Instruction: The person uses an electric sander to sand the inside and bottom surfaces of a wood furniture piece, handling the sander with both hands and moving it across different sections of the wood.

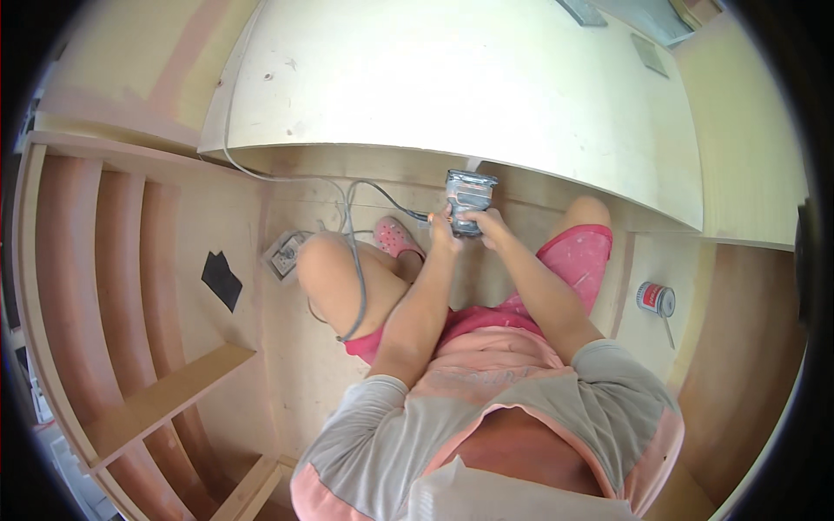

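Both sides of a boxy power sander (470, 196) were held, one by each hand. The left grip (443, 229) was closed on its near left side, next to a small orange part by the end of the dark cord (387, 196). The right grip (489, 227) was closed on the near right side, its fingers reaching over the body.

The sander had a dark grey to black body with reddish-orange trim across the face, dulled by pale patches that looked like dust. Its far end broadened into a flat, dark-rimmed plate with a lighter metallic band. It was in the middle of the scene, between the person's knees, just on the near side of the large whitish board (452, 87); whether it touched the board's edge could not be told.

The cord curved away left from the sander toward a loop of grey cable (354, 260) that hung over the left leg. Left of that leg, a pale socket box (282, 256) was partly hidden by the knee. Farther left, a black sheet (222, 280) lay near wooden shelving (165, 391). A red-and-grey can (656, 299) stood well to the right, with a thin pale stick beside it (669, 332).
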